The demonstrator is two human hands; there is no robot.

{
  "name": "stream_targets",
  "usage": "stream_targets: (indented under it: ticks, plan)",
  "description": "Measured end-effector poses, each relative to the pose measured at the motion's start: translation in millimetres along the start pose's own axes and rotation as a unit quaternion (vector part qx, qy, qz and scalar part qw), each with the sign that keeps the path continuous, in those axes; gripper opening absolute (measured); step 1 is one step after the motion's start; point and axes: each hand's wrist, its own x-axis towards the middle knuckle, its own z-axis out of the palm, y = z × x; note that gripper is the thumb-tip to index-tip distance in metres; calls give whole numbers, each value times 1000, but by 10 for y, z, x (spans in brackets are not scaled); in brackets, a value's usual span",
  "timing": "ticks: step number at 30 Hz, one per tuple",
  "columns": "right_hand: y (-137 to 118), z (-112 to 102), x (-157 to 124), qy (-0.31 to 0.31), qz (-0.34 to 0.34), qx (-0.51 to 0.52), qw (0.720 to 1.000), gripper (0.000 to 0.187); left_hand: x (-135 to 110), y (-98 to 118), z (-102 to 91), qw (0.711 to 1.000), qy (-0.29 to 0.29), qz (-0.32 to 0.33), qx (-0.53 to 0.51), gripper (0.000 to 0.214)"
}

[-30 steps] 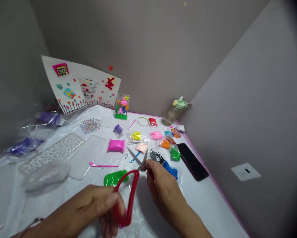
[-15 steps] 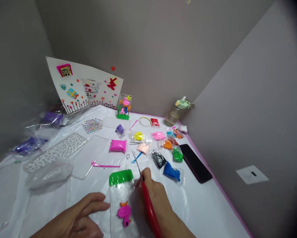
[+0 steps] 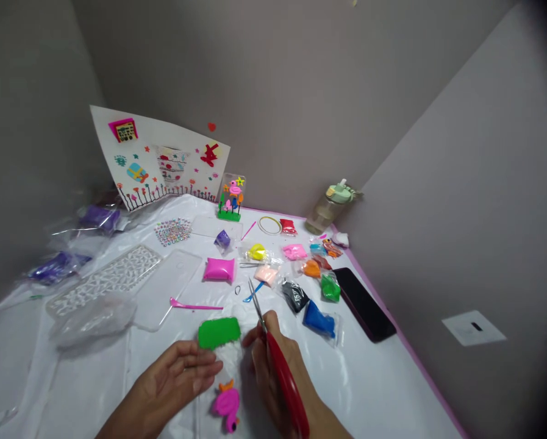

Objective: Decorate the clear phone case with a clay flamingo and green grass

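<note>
My right hand (image 3: 273,372) is closed around red-handled scissors (image 3: 280,366), their blades pointing up and away past the fingertips. My left hand (image 3: 177,384) lies on a clear phone case (image 3: 230,378) with its fingers stretched towards a green clay strip (image 3: 219,332) at the case's top edge. A pink clay flamingo (image 3: 227,405) with an orange bit sits on the case just below the left fingers.
Small bags of coloured clay (image 3: 218,269) lie scattered mid-table, with a black phone (image 3: 363,296) to the right and a bottle (image 3: 330,207) in the corner. A decorated white card (image 3: 163,161) leans on the wall. Clear cases (image 3: 103,277) and a pink tool (image 3: 195,305) lie left.
The scissors passed from my left hand to my right hand. My left hand then moved forward onto the clear case beside the green clay.
</note>
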Motion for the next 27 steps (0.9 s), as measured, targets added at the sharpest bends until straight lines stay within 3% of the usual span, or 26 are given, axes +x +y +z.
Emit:
stream_targets:
  ticks: [2,7,11,14,18,20,24,27]
  plan:
    - [-28,-28,23,1,4,46,999,3,-6,-15,29,1000,-5,-11,-29,44]
    - [-172,-306,75,-2,-22,69,997,14,25,82,-5,987,-93,-72,-113,28]
    - [-236,-591,87,23,16,14,1000,14,60,199,-21,989,-81,-60,-113,22]
    - [-201,-734,83,62,-21,-62,996,11,69,231,-66,992,-62,-55,-99,33]
    - [-143,-836,103,21,-129,-201,971,21,64,212,-211,989,-41,-80,-118,65]
    - [-142,-850,130,-9,-143,-250,958,20,49,216,-251,989,-24,-85,-121,75]
    - [-138,-856,155,-77,-105,-253,959,21,18,272,-207,989,-6,-79,-128,69]
    - [-43,-906,75,-108,-118,-224,961,24,5,311,-166,985,-12,-88,-148,61]
